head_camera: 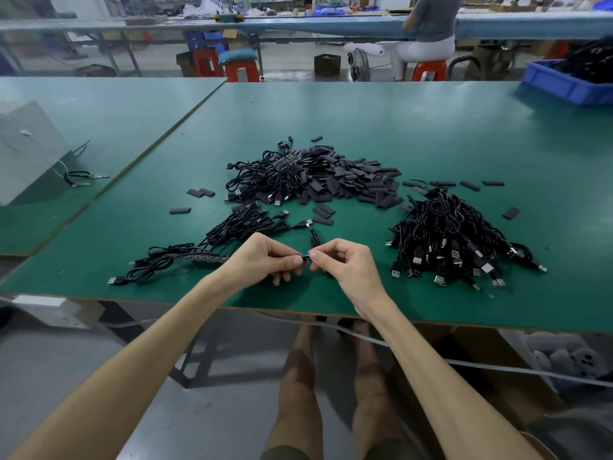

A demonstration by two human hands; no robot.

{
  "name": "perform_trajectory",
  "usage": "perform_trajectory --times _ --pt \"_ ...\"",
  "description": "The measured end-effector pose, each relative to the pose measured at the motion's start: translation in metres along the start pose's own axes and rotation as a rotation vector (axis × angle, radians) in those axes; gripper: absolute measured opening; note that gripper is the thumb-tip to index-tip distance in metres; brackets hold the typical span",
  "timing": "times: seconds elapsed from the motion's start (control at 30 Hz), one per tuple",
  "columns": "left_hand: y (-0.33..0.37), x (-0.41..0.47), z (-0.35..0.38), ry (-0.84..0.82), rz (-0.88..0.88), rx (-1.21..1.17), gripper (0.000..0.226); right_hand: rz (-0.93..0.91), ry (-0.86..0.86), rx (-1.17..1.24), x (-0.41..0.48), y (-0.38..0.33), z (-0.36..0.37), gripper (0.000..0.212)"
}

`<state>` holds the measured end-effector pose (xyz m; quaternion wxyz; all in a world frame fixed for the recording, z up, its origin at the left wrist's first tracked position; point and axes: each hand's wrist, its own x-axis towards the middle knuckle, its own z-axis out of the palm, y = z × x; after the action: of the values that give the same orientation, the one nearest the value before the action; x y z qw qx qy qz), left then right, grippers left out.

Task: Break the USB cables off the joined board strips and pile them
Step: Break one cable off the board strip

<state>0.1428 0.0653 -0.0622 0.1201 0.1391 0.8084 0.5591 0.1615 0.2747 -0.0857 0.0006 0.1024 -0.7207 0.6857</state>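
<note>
Two hands are pinching a USB cable (314, 239) at the end of a board strip (202, 258).
The left hand (265, 257) and right hand (345, 263) are gripping the joint with thumb and fingers (316, 257) over the green surface (464, 127). The strip is trailing left, and a pile of loose cables (454, 240) is lying on the right.

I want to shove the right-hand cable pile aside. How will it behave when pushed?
The cable pile is thin looped cords, so likely floppy, bunching rather than sliding whole. Tangled loops probably drag together, though plugs at its near edge may trail.
</note>
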Motion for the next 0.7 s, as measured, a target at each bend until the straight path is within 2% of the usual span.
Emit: perform_trajectory --times 0.13,0.4,0.57,0.7 --pt "0.0011 0.0017 -0.0037 -0.053 -0.015 0.025 0.013 -0.010 0.021 -0.047 -0.0005 -0.0010 0.0016 0.005" --pt "0.0008 0.0020 -0.0068 -0.133 -0.073 -0.093 0.018 -0.049 0.067 -0.198 -0.0021 -0.0046 0.0054 0.006" --pt "-0.0051 -0.0007 -0.0067 -0.119 -0.064 -0.146 0.035 -0.023 0.046 -0.195 -0.0022 -0.0063 0.0060 0.006" --pt "-0.0031 0.0012 -0.0073 -0.129 -0.078 -0.104 0.035 -0.033 0.026 -0.202 -0.0036 -0.0069 0.0062 0.007"
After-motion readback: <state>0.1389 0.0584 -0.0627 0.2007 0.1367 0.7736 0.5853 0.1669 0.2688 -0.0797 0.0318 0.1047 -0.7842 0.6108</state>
